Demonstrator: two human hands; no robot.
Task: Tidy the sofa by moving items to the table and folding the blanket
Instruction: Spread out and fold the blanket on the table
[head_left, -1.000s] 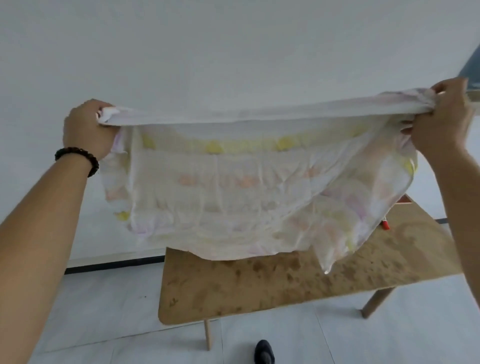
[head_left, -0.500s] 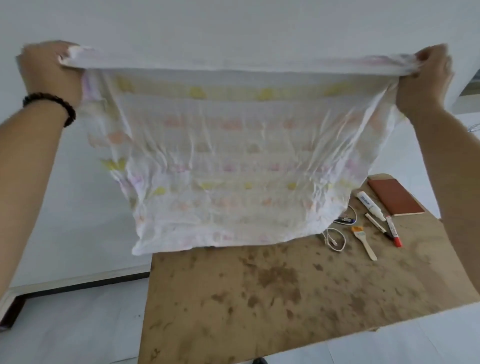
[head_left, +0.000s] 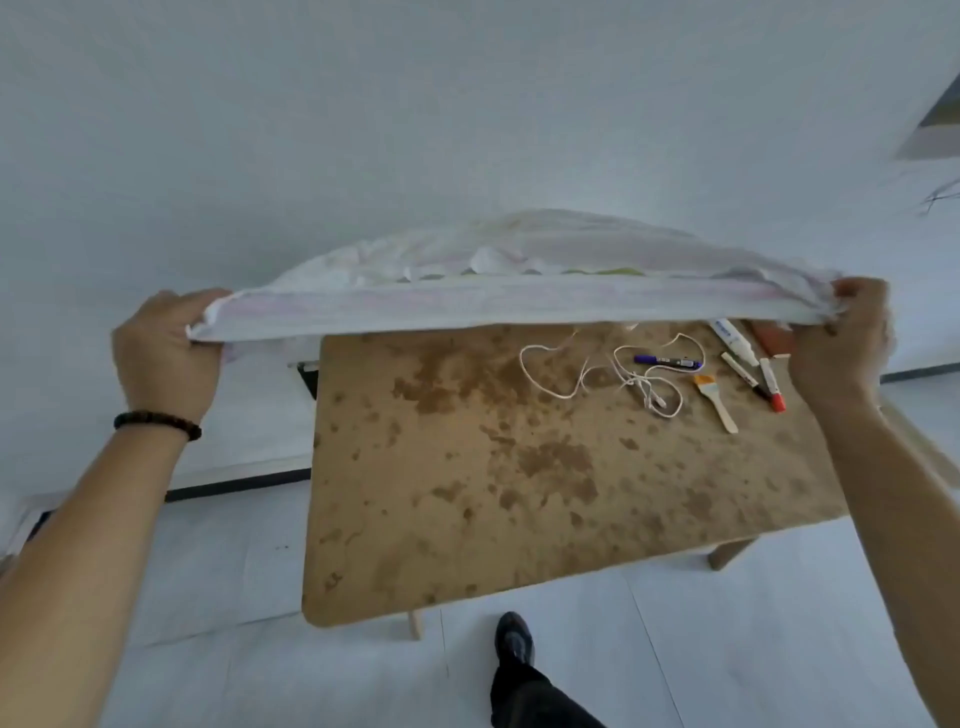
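Hanging above the far edge of the table (head_left: 519, 493), the blanket (head_left: 519, 304) is stretching between both hands, and its long axis is running from 9 o'clock to 3 o'clock across the view. The left hand (head_left: 161, 348) is gripping the 9 o'clock end with fingers curled round the bunched edge. The right hand (head_left: 836, 348) is gripping the 3 o'clock end in the same way. The hands are standing wide apart, each at its own corner, so neither is nearer. The body of the cloth is billowing away toward 12 o'clock, beyond the held edge and apart from the tabletop.

In judgement, the coming fold is depending on what is lying beneath the right-hand end. At 2 o'clock on the table a white cord (head_left: 597, 379), a purple marker (head_left: 667, 361), a small brush (head_left: 717, 402), a red-capped marker (head_left: 771, 384), a thin pen (head_left: 743, 371), a white tube (head_left: 735, 340) and a brown notebook (head_left: 769, 338) are lying close together. Any cloth coming down there is likely to cover or drag them. A shoe (head_left: 514, 642) is showing on the floor at 6 o'clock.
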